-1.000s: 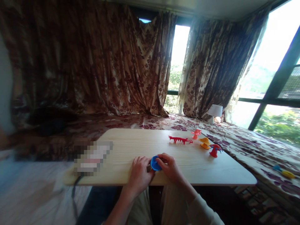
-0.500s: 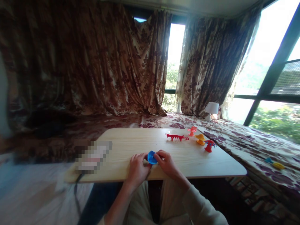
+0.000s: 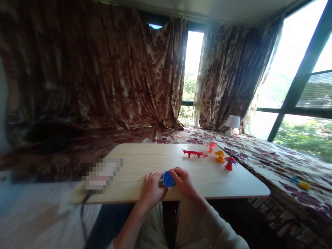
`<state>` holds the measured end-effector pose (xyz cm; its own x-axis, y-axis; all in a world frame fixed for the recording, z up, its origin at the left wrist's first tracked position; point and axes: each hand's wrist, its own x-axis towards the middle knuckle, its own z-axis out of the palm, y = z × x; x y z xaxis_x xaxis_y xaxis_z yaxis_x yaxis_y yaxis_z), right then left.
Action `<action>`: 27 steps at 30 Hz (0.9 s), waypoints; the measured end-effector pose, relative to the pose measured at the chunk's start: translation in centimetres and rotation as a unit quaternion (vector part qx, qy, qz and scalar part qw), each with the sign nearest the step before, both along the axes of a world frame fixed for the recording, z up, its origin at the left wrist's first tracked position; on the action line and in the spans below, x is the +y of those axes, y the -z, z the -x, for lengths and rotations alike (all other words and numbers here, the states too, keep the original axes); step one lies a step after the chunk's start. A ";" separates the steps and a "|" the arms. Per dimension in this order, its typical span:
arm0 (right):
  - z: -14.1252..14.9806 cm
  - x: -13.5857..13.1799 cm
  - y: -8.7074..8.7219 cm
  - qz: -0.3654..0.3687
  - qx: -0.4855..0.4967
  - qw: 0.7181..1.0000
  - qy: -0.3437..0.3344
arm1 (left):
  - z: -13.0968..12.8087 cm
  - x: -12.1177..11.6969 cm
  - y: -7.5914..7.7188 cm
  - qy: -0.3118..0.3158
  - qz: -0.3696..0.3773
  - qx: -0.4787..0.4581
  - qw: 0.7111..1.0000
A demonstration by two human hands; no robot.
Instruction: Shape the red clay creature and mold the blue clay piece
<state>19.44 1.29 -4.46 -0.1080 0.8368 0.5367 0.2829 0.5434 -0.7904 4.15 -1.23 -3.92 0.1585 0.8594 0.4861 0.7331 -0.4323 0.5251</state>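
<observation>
A round blue plastic piece (image 3: pixel 169 179), like a shallow cup or disc, is held between my two hands over the table's near side. My left hand (image 3: pixel 153 186) grips it from the left, with its fingers curled and partly hidden. From the right, my right hand (image 3: pixel 183 180) pinches the rim between thumb and fingers. Beyond them on the table stands a red long-bodied toy with several legs (image 3: pixel 194 153). To its right are a pale red toy figure (image 3: pixel 211 147), a yellow toy piece (image 3: pixel 220 156) and a red mushroom-shaped toy with blue spikes (image 3: pixel 230 163).
The light wooden table (image 3: pixel 135 159) has rounded corners. A pixelated object (image 3: pixel 102 174) with a dark cable (image 3: pixel 83 214) lies at its left end. On the flowered cover to the right are a yellow and blue item (image 3: pixel 304 185) and a white lamp (image 3: pixel 232 121).
The blue piece has turned so its round face shows fuller, and it sits slightly lower in view. Both hands keep hold of it. The camera view has shifted a little.
</observation>
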 end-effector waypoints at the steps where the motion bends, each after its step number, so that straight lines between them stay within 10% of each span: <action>1: 0.0 0.0 0.0 0.001 0.000 1.000 -0.001 | 0.0 0.0 0.0 -0.004 0.000 0.000 1.000; 27: 0.2 -0.1 0.0 0.007 -0.020 1.000 0.011 | -0.1 0.1 0.0 -0.006 -0.021 0.033 0.999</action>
<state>19.27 1.22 -4.46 -0.1108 0.8467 0.5205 0.3260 0.5257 -0.7858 4.23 -1.15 -3.93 0.1821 0.8398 0.5114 0.7705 -0.4450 0.4565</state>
